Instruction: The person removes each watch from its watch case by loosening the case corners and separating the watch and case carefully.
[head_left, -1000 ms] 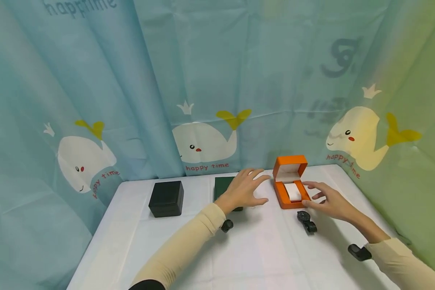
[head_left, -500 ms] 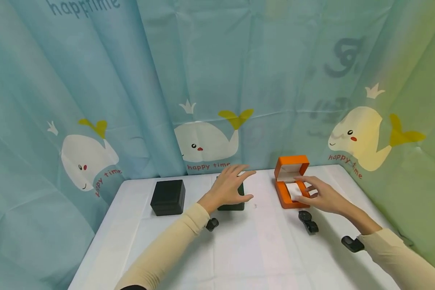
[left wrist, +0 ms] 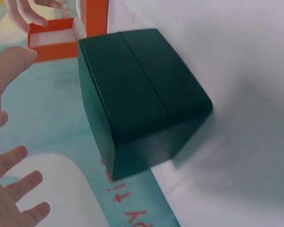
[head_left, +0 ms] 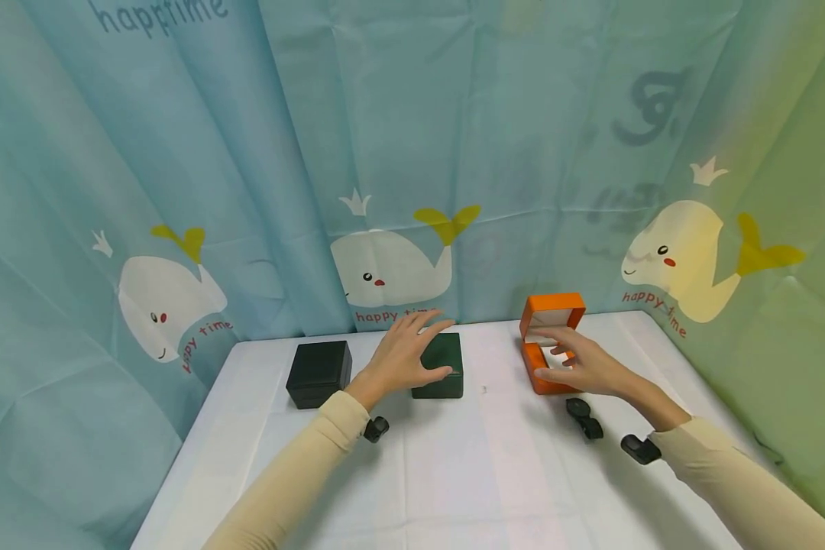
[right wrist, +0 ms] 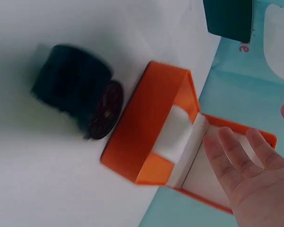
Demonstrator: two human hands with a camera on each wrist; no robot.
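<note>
Orange box [right wrist: 143, 124]: set at the far right of the tabletop [head_left: 467, 473], its base turned upward; no clear long axis can be told, as part is covered by a hand.
Raised lid [head_left: 554, 302]: hinged at the back, its inside turned toward the near side; it could be caught by passing fingertips and knocked down, or the unbraced box slid along with it.
White cushion [right wrist: 173, 135]: seated in the base; it could be dragged askew if pinched by one edge only.
Right hand [head_left: 587, 367]: poised over box and cushion, its grip parted wide; nothing is seen held, and contact cannot be told.
Black watch [head_left: 584, 418]: laid just in front of the box, dial end nearest it, long axis slanted toward the near right; it could be swept aside if the wrist is lowered.
Green box [head_left: 448, 360]: placed mid-table, closed; it could be nudged by a stray thumb.
Left hand [head_left: 395, 363]: held beside the green box, grip spread and empty.
Black box [head_left: 319, 374]: stationed farther left, closed.
</note>
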